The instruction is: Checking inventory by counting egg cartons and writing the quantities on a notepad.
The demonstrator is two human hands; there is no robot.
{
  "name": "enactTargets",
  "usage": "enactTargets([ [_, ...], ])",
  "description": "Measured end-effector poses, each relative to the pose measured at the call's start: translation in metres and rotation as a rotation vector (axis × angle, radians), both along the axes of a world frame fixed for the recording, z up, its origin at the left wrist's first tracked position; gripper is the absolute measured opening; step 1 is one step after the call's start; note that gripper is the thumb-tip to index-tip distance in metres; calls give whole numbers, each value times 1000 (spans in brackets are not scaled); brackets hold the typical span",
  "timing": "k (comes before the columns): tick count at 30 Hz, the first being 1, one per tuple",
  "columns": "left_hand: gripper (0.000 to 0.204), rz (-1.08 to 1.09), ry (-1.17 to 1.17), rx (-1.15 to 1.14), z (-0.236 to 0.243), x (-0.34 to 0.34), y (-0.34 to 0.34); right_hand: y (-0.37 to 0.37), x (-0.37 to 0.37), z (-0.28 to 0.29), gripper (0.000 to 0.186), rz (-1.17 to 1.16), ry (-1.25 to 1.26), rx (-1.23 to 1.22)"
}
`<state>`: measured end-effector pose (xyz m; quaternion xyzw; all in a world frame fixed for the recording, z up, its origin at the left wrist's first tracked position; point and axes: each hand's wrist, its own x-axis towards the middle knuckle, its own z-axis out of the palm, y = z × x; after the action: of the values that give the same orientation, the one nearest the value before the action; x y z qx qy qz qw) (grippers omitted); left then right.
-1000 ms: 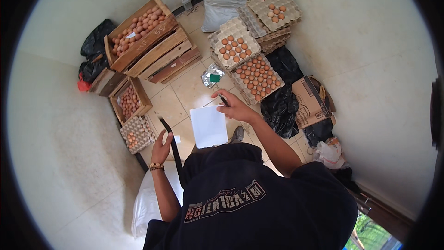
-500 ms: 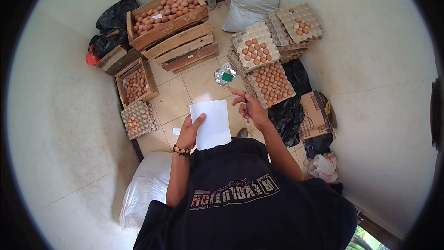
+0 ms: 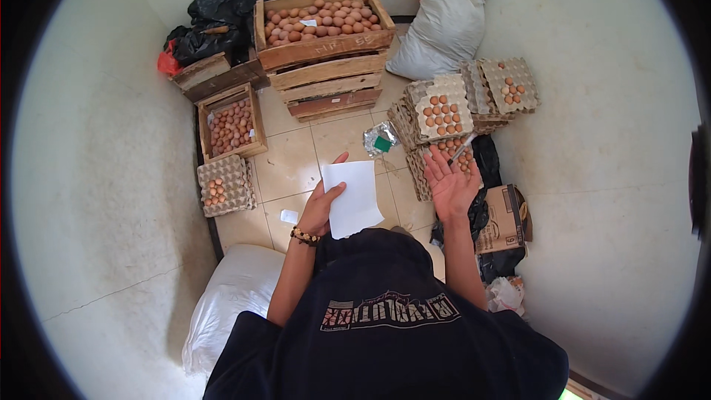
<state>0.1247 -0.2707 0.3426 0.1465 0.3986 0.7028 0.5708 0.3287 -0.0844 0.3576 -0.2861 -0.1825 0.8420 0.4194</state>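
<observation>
Head view: white paper [image 3: 354,196] now pinched in left hand [image 3: 320,206] fingers alone — right hand [image 3: 450,181] lifted off, palm spread, pen [image 3: 461,150] loosely kept.

A blank white paper sheet [image 3: 354,197] (slightly tilted) and a slim pen [image 3: 461,150] above the tiled floor.

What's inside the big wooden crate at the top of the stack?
The big wooden crate holds loose brown eggs with a small white slip on them. Deeper layers are covered.
</observation>
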Motion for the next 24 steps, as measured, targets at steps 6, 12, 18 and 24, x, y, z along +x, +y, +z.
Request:
enactTargets([
  [6, 56, 68, -114, -16, -1, -40, -23, -40, -72, -13, 34, 262, -345, 268],
  [12, 45, 114, -180, -25, -11, -72, -15, -46, -134, -1, 24, 508, -400, 334],
  [18, 47, 177, -191, -15, 4, -93, 38, -22, -199, -13, 41, 305, -512, 694],
  [24, 50, 248, -205, 26, 12, -131, 108, 61, -246, -25, 31, 412, -564, 920],
])
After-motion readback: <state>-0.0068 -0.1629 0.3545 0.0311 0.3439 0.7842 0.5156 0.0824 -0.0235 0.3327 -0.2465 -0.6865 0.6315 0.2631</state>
